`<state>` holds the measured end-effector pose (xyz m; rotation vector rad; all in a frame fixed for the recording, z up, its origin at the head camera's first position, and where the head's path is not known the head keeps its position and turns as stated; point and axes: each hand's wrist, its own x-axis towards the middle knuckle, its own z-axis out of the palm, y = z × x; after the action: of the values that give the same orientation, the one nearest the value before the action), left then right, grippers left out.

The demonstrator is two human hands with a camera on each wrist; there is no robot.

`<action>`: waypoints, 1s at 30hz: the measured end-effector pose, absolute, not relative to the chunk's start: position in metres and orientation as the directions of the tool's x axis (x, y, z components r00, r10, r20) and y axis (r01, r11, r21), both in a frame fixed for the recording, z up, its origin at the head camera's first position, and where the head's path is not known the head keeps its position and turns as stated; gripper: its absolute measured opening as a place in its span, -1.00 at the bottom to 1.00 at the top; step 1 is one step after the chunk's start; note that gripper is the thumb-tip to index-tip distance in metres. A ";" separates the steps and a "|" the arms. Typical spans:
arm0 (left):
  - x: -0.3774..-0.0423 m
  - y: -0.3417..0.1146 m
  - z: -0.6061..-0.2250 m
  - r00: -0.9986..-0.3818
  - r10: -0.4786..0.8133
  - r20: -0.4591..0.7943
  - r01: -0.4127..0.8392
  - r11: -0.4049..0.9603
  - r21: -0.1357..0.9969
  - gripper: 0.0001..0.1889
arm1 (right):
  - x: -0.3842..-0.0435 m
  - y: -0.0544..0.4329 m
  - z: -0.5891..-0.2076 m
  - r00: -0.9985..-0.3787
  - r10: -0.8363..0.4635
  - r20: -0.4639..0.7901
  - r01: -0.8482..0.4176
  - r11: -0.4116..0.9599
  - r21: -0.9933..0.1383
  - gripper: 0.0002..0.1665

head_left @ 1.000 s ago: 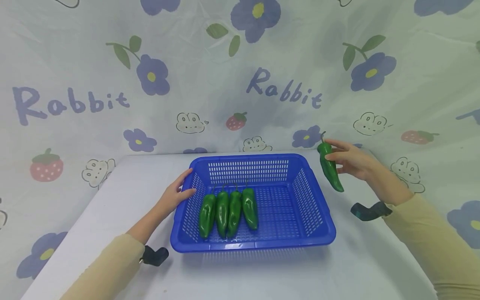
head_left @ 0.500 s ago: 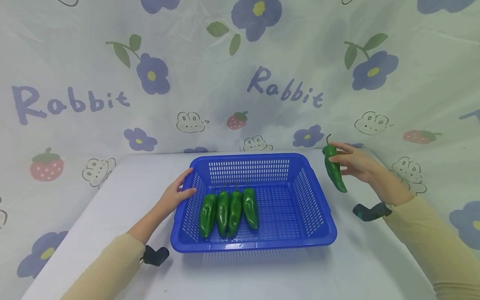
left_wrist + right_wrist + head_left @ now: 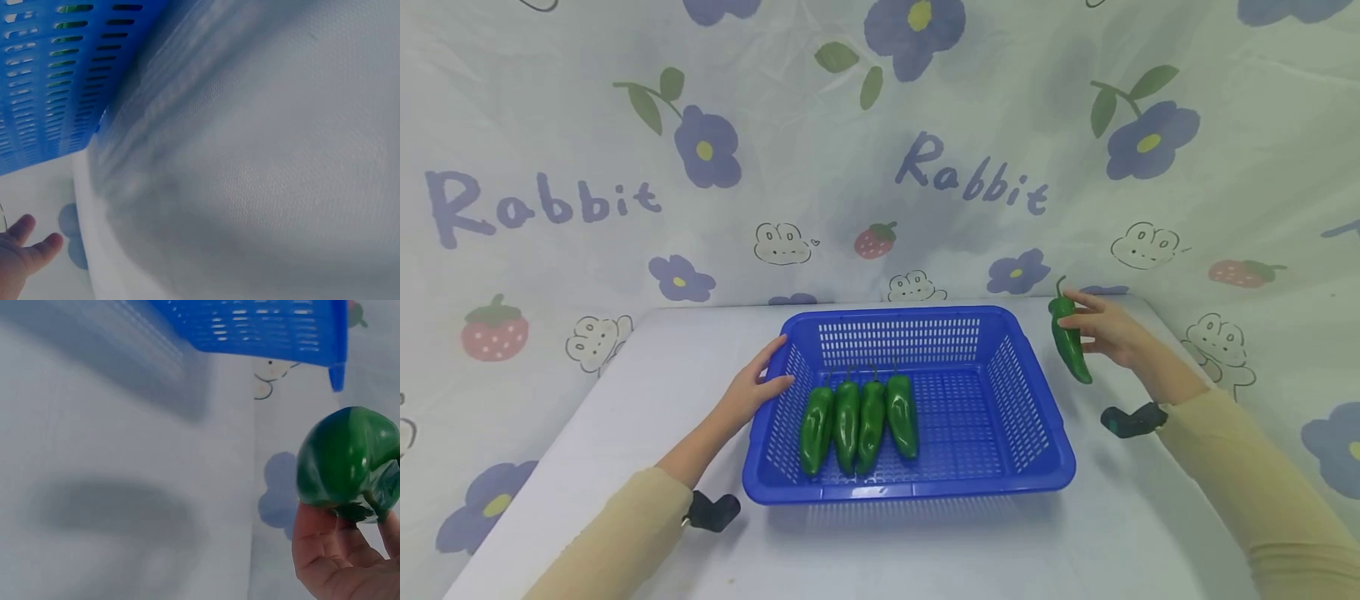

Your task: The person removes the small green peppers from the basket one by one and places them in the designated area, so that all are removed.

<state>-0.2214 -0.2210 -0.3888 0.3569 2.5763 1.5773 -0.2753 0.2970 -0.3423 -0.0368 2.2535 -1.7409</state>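
Observation:
In the head view my right hand (image 3: 1108, 331) holds a long green chili pepper (image 3: 1069, 340) above the table, just right of the blue basket (image 3: 910, 492). The pepper hangs with its thin stem up and its tip down. From the right wrist, this glossy green pepper (image 3: 340, 456) is seen end-on, with fingers under it. My left hand (image 3: 747, 390) rests at the basket's left rim, thumb over the edge. Two fingers (image 3: 44, 250) look straight and spread in the left wrist view. Several green peppers (image 3: 870, 425) lie side by side in the basket's left half, stems pointing away.
The basket has slotted walls and stands on a white-covered table (image 3: 647, 375). A printed cloth (image 3: 820, 158) with flowers and rabbits hangs behind. A dark wrist device (image 3: 1133, 420) is on the right arm, another dark device (image 3: 713, 511) on the left.
My right hand has moved slightly right with the chili pepper, a little away from the basket, and the pepper hangs more upright. The left hand and the other peppers stay as they were.

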 end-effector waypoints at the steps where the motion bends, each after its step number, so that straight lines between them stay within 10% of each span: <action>1: -0.222 -0.221 -0.389 -0.967 0.251 0.038 0.147 0.435 0.888 -0.27 | -0.277 0.298 -0.345 -0.958 -0.197 -0.209 0.149 0.279 -0.949 -0.06; 30: -0.221 -0.221 -0.392 -0.964 0.258 0.059 0.167 0.420 0.892 -0.27 | -0.296 0.298 -0.403 -0.958 -0.119 -0.261 0.195 0.400 -0.896 -0.08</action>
<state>-0.2209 -0.2211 -0.3920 0.3856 2.5727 1.6009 -0.2956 0.2983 -0.4029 0.0661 2.3771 -1.5778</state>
